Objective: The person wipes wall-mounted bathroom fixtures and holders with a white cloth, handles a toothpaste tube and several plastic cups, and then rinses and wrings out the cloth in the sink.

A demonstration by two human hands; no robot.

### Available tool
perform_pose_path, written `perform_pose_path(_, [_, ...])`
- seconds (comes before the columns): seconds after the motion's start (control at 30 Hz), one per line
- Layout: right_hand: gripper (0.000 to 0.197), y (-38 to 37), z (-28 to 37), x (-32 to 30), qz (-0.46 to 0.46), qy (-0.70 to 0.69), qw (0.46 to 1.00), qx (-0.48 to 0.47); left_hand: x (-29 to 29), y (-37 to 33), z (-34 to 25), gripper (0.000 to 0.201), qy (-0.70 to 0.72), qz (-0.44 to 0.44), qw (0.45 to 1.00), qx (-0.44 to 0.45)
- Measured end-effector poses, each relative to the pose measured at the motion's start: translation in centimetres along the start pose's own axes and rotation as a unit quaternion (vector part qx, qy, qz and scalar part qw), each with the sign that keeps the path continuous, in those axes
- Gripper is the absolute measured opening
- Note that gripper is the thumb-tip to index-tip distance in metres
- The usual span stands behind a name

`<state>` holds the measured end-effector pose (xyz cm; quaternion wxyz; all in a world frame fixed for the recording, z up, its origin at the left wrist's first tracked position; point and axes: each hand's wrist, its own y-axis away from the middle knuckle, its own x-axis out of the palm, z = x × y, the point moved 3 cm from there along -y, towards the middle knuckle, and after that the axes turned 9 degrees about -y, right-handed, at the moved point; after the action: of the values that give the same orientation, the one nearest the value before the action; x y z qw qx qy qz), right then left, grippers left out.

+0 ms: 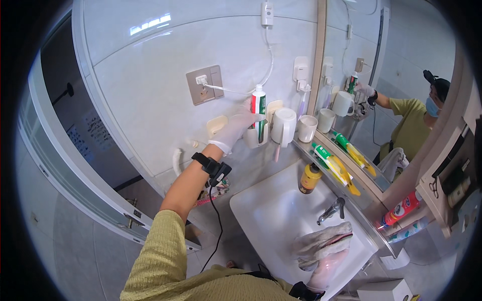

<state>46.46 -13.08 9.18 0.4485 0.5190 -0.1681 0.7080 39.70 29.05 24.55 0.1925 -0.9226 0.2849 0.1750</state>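
Note:
My left hand (237, 131), in a thin whitish glove, reaches to the tiled wall and closes round a red, white and green toothpaste tube (259, 105). The tube stands upright, cap up, its lower end at a white wall-mounted holder (257, 139). Just right of it hangs a white mug (284, 125), handle toward me. Over the sink (266, 200), my right hand (329, 268), also gloved, grips a crumpled greyish cloth (321, 245); its fingers are partly hidden by the cloth.
A white cup (307, 128), a green tube (324, 153) and a yellow-handled item (346, 176) line the ledge under the mirror (401, 65). A yellow bottle (310, 178) stands by the faucet (331, 210). A red can (401, 209) sits at right. A socket (204, 85) trails a white cable.

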Motion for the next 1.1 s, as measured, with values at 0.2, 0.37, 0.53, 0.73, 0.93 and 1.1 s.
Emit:
perform_pose_path(0.2, [0.015, -0.4, -0.1, -0.3, 0.001, -0.007, 1.0, 0.007, -0.7, 1.8, -1.4, 0.069, -0.012, -0.008, 1.0, -0.008])
perform_pose_path(0.37, [0.015, -0.2, -0.5, -0.4, 0.003, -0.01, 1.0, 0.019, -1.9, 3.2, -2.2, 0.06, -0.073, -0.07, 0.992, 0.078])
perform_pose_path(0.53, [0.015, -0.3, -0.4, -0.8, 0.005, -0.013, 1.0, 0.016, -2.2, 3.4, -2.5, 0.047, 0.072, 0.033, 0.993, 0.086])
perform_pose_path(0.73, [0.014, -0.2, -0.4, -0.8, 0.008, -0.014, 1.0, 0.019, -4.8, 2.7, -1.4, 0.05, 0.25, 0.146, 0.95, 0.119])
perform_pose_path(0.93, [0.014, -0.3, -0.6, -1.0, -0.005, -0.018, 1.0, 0.019, -4.0, 3.1, -1.9, 0.049, -0.138, -0.101, 0.985, 0.029])
perform_pose_path(1.1, [0.013, -0.2, -0.7, -1.0, -0.004, -0.021, 0.999, 0.027, -5.1, 5.8, -1.6, 0.038, -0.366, -0.207, 0.907, 0.019])
